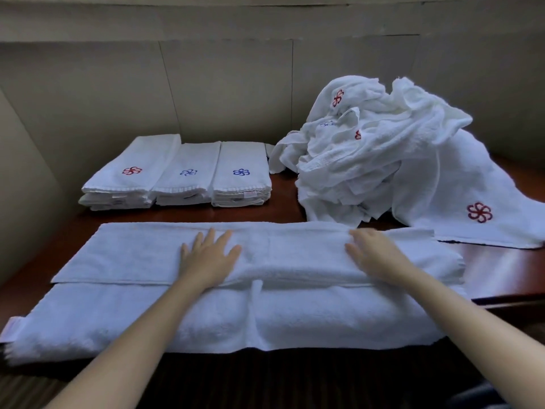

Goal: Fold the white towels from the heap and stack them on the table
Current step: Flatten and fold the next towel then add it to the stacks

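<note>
White, lengthwise-folded terry towel (265, 261) lay along the dark wooden bench (495, 270) front, both hands, left (211, 255) and right (376, 255), flat and unclenched, smoothing its upper layer; folding crosswise probably came next, toward the stacks (177, 175).

The towel (295, 255) spread across the front is white terry cloth, matt, with a soft nubbly pile and a flatter woven band along its hem. The heap (383, 160) is the same looped cloth, crumpled, bearing stitched red and blue emblems. The folded stacks (177, 175) show smooth faces and ribbed edges. The worktop (495, 270) is dark reddish wood, polished and glossy. The wall (230, 84) looks matt and paneled.
</note>
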Action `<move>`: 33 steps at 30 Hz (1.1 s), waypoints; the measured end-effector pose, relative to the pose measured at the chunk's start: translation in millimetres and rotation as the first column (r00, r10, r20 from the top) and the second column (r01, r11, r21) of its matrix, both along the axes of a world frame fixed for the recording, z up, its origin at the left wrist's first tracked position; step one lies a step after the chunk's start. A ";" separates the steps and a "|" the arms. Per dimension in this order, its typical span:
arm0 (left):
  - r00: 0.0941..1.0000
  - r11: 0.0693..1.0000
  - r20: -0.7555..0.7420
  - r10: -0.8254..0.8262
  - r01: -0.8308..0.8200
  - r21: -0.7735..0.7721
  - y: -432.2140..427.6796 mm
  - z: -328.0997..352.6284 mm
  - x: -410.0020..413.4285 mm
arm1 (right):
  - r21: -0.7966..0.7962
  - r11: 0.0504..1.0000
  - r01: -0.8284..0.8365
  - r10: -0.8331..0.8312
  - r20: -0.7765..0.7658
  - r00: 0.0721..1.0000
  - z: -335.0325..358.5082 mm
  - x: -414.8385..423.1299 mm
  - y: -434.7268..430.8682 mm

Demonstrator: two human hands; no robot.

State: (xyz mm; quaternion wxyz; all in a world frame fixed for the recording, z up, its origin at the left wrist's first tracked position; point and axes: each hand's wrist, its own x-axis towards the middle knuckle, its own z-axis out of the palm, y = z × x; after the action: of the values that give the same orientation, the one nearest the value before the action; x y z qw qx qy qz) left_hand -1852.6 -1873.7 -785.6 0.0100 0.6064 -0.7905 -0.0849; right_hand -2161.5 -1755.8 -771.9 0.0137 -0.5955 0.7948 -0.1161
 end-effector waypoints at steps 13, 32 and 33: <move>0.995 0.996 0.050 0.086 -0.087 0.031 -22.7 8.0 -2.9 | 0.118 0.894 0.432 -0.444 0.106 0.890 15.9 -83.4 14.1; 0.980 0.980 0.007 -0.197 0.197 0.028 5.1 2.8 -51.5 | -0.085 0.931 0.356 -0.364 -0.117 0.924 14.9 -66.2 2.9; 0.983 0.983 0.012 -0.182 0.182 0.027 2.7 1.9 -49.5 | -0.024 0.972 0.234 -0.235 -0.094 0.967 7.4 -56.4 -1.5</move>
State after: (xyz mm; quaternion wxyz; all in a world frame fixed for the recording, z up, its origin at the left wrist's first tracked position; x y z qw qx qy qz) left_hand -1902.1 -1870.9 -783.7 -0.0115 0.5323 -0.8415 -0.0913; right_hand -2217.9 -1757.3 -764.5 -0.0422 -0.5025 0.8585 -0.0930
